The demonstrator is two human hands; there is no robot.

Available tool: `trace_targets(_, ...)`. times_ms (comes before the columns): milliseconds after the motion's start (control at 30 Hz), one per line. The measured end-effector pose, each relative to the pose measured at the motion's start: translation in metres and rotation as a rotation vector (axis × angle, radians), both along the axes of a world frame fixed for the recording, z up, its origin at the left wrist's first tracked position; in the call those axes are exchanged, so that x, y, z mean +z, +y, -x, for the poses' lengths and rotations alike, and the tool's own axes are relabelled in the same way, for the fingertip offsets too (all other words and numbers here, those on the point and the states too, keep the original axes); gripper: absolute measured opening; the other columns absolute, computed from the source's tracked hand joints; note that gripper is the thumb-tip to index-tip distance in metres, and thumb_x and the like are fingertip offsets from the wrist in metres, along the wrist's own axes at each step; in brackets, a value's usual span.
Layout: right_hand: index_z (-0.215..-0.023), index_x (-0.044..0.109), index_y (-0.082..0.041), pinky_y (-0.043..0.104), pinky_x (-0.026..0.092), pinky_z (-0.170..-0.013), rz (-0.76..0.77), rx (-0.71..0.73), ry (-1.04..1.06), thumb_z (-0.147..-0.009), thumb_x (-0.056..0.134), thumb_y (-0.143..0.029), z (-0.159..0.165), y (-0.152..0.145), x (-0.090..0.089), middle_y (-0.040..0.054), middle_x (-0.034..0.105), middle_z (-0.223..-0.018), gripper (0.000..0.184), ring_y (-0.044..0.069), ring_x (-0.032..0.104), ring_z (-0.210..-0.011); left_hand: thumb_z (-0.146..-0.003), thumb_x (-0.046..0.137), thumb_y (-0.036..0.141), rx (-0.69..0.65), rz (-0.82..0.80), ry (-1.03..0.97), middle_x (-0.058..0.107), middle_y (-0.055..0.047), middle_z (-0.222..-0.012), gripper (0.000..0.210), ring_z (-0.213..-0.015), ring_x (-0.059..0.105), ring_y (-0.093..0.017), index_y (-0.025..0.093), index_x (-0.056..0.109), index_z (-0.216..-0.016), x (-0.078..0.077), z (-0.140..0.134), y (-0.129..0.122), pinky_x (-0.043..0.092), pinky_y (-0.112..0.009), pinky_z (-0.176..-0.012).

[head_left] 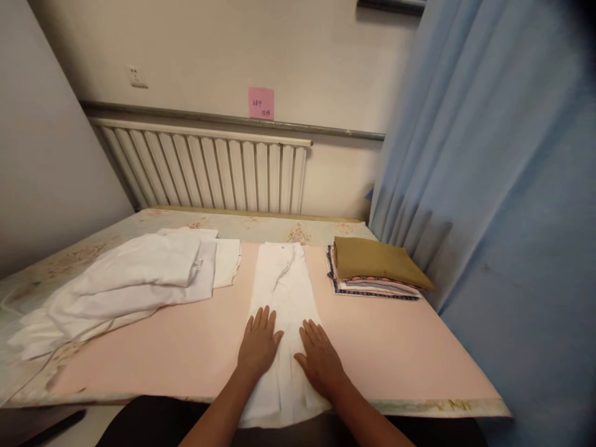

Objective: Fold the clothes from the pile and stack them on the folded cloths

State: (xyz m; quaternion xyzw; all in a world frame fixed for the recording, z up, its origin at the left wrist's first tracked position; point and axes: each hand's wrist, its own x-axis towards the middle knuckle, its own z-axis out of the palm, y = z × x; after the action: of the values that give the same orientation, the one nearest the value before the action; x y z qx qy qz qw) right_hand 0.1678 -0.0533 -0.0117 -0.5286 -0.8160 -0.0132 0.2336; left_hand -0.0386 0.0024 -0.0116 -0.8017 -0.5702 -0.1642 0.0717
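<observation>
A long white garment (285, 292) lies lengthwise across the pink cloth, narrow at its far end and wider near me. Close to that far end runs a thin tie or crease; which of the two I cannot tell. My left hand (259, 341) rests flat on its left side with fingers stretched out. On the right side my right hand (321, 360) presses down, palm lowered and fingers extended. The garment's near end reaches the table's front edge, between my forearms. Neither hand grips anything.
Left is a loose heap of white clothes (139, 273). A folded stack of fabrics (377, 261), mustard on top, sits at the right. Pink cloth (395, 354) covers a flowered tablecloth (298, 233). Behind are a radiator (223, 171) and wall; a blue curtain (465, 124) hangs right.
</observation>
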Motion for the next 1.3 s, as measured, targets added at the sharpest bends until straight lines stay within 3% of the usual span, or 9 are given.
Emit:
trace_targets(133,-0.135,0.053,-0.014,0.052,0.038,-0.111,0.008,-0.007,0.019,-0.092,0.054,-0.030,-0.002,0.009,-0.002,0.0150,0.050,-0.143,0.046,0.031,0.042,-0.136,-0.096,0.036,0.043,-0.009,-0.014,-0.012,0.043,-0.015,-0.150,0.053,-0.142,0.033,-0.031,0.017,0.047,-0.141,0.001,-0.001,-0.001,0.029,-0.053,-0.113)
trace_targets(233,-0.135,0.053,-0.012,0.051,0.042,-0.108,-0.010,-0.013,0.064,-0.095,0.049,-0.032,0.001,0.032,0.008,0.0162,0.053,-0.139,0.044,0.030,0.046,-0.133,-0.096,0.035,0.043,-0.014,-0.030,-0.011,0.043,-0.015,-0.150,0.054,-0.142,0.034,-0.031,0.016,0.046,-0.142,0.001,0.000,-0.002,0.030,-0.053,-0.113)
trace_targets(367,-0.137,0.050,-0.009,0.049,0.033,-0.114,-0.094,-0.007,0.086,-0.096,0.049,-0.030,0.009,0.073,0.026,0.0173,0.047,-0.145,0.046,0.028,0.036,-0.139,-0.097,0.035,0.044,-0.020,-0.059,-0.012,0.046,-0.015,-0.148,0.053,-0.140,0.036,-0.031,0.017,0.048,-0.140,0.000,0.001,-0.002,0.032,-0.053,-0.111)
trace_targets(467,-0.137,0.049,-0.011,0.049,0.031,-0.115,-0.092,-0.023,0.065,-0.094,0.052,-0.030,0.012,0.092,0.024,0.0165,0.044,-0.147,0.047,0.028,0.034,-0.141,-0.096,0.035,0.046,-0.024,-0.070,-0.001,0.046,-0.015,-0.148,0.055,-0.140,0.037,-0.031,0.017,0.048,-0.140,-0.001,0.002,-0.001,0.033,-0.052,-0.110)
trace_targets(633,-0.135,0.051,-0.015,0.051,0.029,-0.115,-0.062,-0.051,0.037,-0.094,0.053,-0.034,0.012,0.092,0.008,0.0143,0.050,-0.143,0.046,0.029,0.038,-0.138,-0.094,0.038,0.055,-0.034,-0.089,0.006,0.042,-0.015,-0.151,0.062,-0.141,0.034,-0.031,0.017,0.044,-0.143,-0.003,0.004,0.000,0.032,-0.051,-0.112)
trace_targets(933,-0.134,0.053,-0.016,0.048,0.028,-0.115,-0.047,-0.083,0.050,-0.096,0.050,-0.041,0.013,0.092,0.012,0.0127,0.051,-0.143,0.046,0.028,0.038,-0.138,-0.093,0.036,0.057,-0.042,-0.093,0.020,0.041,-0.013,-0.152,0.067,-0.142,0.033,-0.031,0.016,0.039,-0.146,-0.015,0.007,0.004,0.029,-0.051,-0.113)
trace_targets(1033,-0.134,0.054,-0.015,0.046,0.028,-0.116,-0.031,-0.106,0.043,-0.097,0.047,-0.044,0.013,0.094,0.011,0.0120,0.051,-0.143,0.047,0.026,0.038,-0.139,-0.095,0.033,0.055,-0.004,-0.085,0.006,0.044,-0.012,-0.150,0.065,-0.140,0.036,-0.029,0.016,0.039,-0.146,-0.016,0.005,0.018,0.032,-0.050,-0.112)
trace_targets(1300,-0.134,0.054,-0.016,0.044,0.028,-0.116,-0.048,-0.118,0.045,-0.098,0.045,-0.044,0.013,0.096,0.007,0.0109,0.052,-0.142,0.047,0.025,0.039,-0.138,-0.097,0.031,0.047,0.097,-0.114,-0.006,0.047,-0.016,-0.147,0.060,-0.138,0.039,-0.030,0.010,0.045,-0.142,0.004,-0.007,0.086,0.034,-0.047,-0.111)
